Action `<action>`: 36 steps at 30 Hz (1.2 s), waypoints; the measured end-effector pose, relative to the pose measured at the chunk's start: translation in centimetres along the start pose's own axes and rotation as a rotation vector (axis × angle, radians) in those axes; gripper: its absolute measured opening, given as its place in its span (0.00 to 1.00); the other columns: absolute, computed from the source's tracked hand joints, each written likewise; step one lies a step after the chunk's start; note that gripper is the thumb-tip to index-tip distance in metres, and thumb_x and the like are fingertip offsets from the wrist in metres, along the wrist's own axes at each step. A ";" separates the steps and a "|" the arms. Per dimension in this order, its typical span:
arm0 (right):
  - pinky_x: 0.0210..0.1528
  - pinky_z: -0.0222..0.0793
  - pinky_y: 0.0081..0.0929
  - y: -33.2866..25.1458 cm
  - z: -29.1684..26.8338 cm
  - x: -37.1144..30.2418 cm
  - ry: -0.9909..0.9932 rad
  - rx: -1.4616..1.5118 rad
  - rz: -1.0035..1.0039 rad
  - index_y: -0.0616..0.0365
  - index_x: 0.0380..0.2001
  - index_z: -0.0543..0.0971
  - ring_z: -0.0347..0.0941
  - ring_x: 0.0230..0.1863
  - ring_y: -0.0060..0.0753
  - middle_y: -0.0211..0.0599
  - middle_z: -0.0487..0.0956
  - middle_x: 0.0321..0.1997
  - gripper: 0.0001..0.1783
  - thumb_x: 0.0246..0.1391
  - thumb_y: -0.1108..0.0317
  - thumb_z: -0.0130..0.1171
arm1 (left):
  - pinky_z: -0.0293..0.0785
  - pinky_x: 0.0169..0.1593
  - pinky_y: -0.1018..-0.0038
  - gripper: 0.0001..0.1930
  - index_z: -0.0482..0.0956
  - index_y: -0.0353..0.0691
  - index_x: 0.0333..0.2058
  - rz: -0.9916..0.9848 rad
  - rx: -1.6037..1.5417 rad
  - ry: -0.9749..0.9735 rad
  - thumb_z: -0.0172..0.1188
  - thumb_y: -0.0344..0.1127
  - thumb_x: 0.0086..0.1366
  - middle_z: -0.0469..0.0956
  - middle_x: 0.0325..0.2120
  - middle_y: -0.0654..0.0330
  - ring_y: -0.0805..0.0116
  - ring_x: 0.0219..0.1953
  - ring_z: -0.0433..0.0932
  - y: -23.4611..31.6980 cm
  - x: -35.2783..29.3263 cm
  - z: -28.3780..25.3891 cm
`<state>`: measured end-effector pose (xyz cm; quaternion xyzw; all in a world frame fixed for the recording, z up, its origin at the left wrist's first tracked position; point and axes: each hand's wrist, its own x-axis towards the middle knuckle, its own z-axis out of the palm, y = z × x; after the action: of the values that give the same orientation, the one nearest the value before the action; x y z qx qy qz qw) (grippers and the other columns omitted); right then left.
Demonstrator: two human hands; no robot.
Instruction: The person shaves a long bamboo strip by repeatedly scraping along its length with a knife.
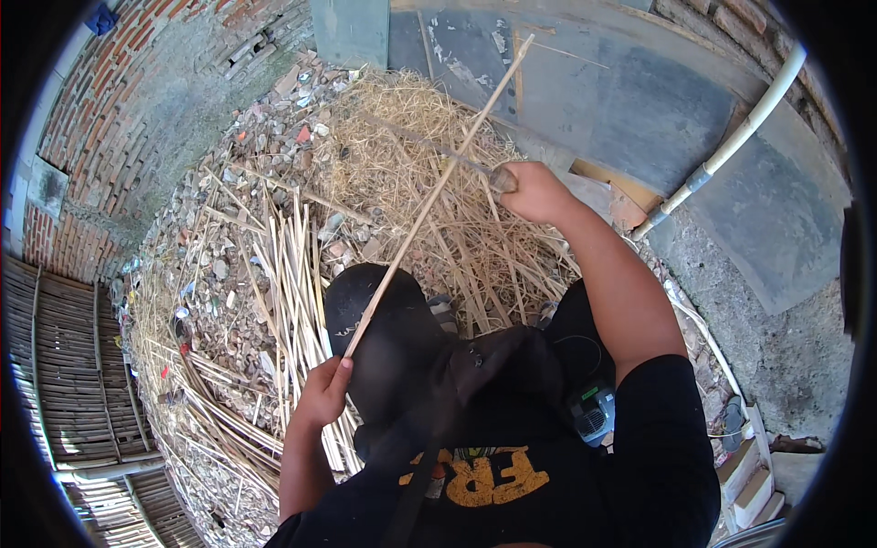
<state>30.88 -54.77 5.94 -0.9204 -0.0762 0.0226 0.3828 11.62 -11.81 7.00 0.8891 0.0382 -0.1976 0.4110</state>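
A long, pale bamboo strip (429,205) slants up and away across my lap, its near end gripped by my left hand (322,395) beside my left knee. Closed round the wooden handle of a long knife (501,179) is my right hand (541,194), out in front and to the right. The knife's dark, thin blade points left and crosses the strip in its upper part; whether the edge touches the strip I cannot tell. Beyond and below the blade lies a heap of straw-coloured bamboo shavings (384,114).
A bundle of split bamboo strips (294,274) lies by my left leg, over stony rubble (215,265). Grey boards (630,100) stand ahead, with a white pipe (744,132) leaning at right. A brick wall (100,119) and a slatted bamboo panel (64,356) bound the left.
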 end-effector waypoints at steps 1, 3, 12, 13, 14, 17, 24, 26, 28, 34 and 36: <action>0.37 0.74 0.44 0.9 -0.3 0.2 0.000 -0.004 -0.008 0.56 0.38 0.80 0.79 0.32 0.51 0.48 0.81 0.28 0.13 0.47 0.67 0.60 | 0.65 0.30 0.69 0.27 0.73 0.32 0.26 0.003 -0.005 0.007 0.50 0.52 0.76 0.69 0.18 0.61 0.73 0.24 0.65 0.2 0.0 0.1; 0.38 0.74 0.43 2.1 -0.6 0.2 0.098 0.063 0.111 0.57 0.41 0.81 0.79 0.32 0.51 0.50 0.82 0.30 0.16 0.46 0.68 0.60 | 0.66 0.31 0.69 0.27 0.74 0.32 0.26 0.013 0.076 0.018 0.50 0.52 0.76 0.70 0.18 0.60 0.73 0.25 0.66 0.6 -0.2 0.0; 0.36 0.73 0.49 -6.7 2.7 -4.1 -0.235 -0.374 -0.240 0.48 0.36 0.82 0.79 0.33 0.53 0.46 0.80 0.27 0.13 0.43 0.68 0.61 | 0.66 0.31 0.68 0.26 0.73 0.32 0.26 0.031 0.054 -0.007 0.51 0.51 0.75 0.70 0.18 0.59 0.72 0.25 0.66 -0.2 -0.1 -0.2; 0.35 0.73 0.49 -6.9 2.9 -4.1 -0.229 -0.430 -0.309 0.46 0.34 0.81 0.79 0.33 0.52 0.47 0.79 0.26 0.11 0.43 0.67 0.62 | 0.66 0.31 0.68 0.26 0.73 0.32 0.26 0.052 0.059 0.004 0.51 0.51 0.75 0.70 0.18 0.58 0.71 0.25 0.66 -0.4 -0.1 -0.2; 0.42 0.75 0.48 -7.1 1.8 -3.3 -0.317 -0.355 -0.171 0.53 0.36 0.81 0.81 0.38 0.50 0.46 0.82 0.32 0.12 0.43 0.70 0.62 | 0.66 0.31 0.68 0.26 0.73 0.32 0.26 0.048 0.054 0.006 0.51 0.51 0.75 0.70 0.18 0.58 0.71 0.25 0.66 -0.4 -0.2 -0.1; 0.43 0.75 0.48 -1.0 -0.5 -0.1 -0.036 -0.074 0.081 0.56 0.35 0.81 0.80 0.38 0.53 0.48 0.82 0.32 0.13 0.43 0.70 0.61 | 0.66 0.30 0.67 0.27 0.73 0.32 0.25 0.109 0.119 0.074 0.51 0.51 0.75 0.70 0.17 0.57 0.70 0.23 0.66 0.6 -0.1 0.3; 0.41 0.74 0.48 -2.8 0.6 -2.1 -0.096 -0.176 -0.045 0.56 0.34 0.81 0.80 0.38 0.55 0.50 0.82 0.34 0.10 0.44 0.69 0.60 | 0.65 0.29 0.67 0.27 0.73 0.32 0.25 0.081 0.100 0.031 0.51 0.52 0.75 0.69 0.16 0.58 0.71 0.23 0.65 -0.2 0.0 0.2; 0.39 0.73 0.48 -5.2 2.6 -3.4 -0.137 -0.264 -0.169 0.57 0.33 0.80 0.79 0.35 0.55 0.50 0.81 0.31 0.10 0.43 0.70 0.60 | 0.64 0.28 0.68 0.27 0.73 0.33 0.25 0.093 0.064 0.040 0.52 0.52 0.75 0.68 0.17 0.61 0.74 0.24 0.65 -0.1 -0.2 0.3; 0.37 0.73 0.48 -5.4 2.9 -3.4 -0.177 -0.354 -0.302 0.58 0.32 0.79 0.78 0.33 0.55 0.49 0.80 0.27 0.10 0.43 0.70 0.61 | 0.63 0.27 0.68 0.27 0.72 0.33 0.24 0.078 0.054 0.032 0.52 0.52 0.75 0.68 0.16 0.61 0.74 0.24 0.64 -0.4 0.0 0.3; 0.36 0.72 0.46 0.4 0.7 0.0 -0.027 -0.101 -0.079 0.58 0.31 0.79 0.78 0.30 0.54 0.48 0.80 0.26 0.09 0.43 0.70 0.60 | 0.64 0.27 0.65 0.29 0.69 0.33 0.23 0.101 0.165 0.124 0.51 0.55 0.74 0.67 0.14 0.56 0.68 0.21 0.65 -0.1 -0.2 1.3; 0.36 0.72 0.46 -0.1 1.6 -0.6 -0.002 -0.089 -0.069 0.58 0.32 0.79 0.78 0.31 0.54 0.48 0.80 0.27 0.09 0.43 0.70 0.60 | 0.64 0.27 0.65 0.30 0.69 0.33 0.23 0.114 0.149 0.123 0.51 0.56 0.74 0.67 0.14 0.56 0.69 0.21 0.65 -0.1 -0.4 0.9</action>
<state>30.16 -53.69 4.88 -0.9333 -0.1092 0.0067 0.3421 10.94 -12.39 6.49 0.9284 -0.0020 -0.1212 0.3513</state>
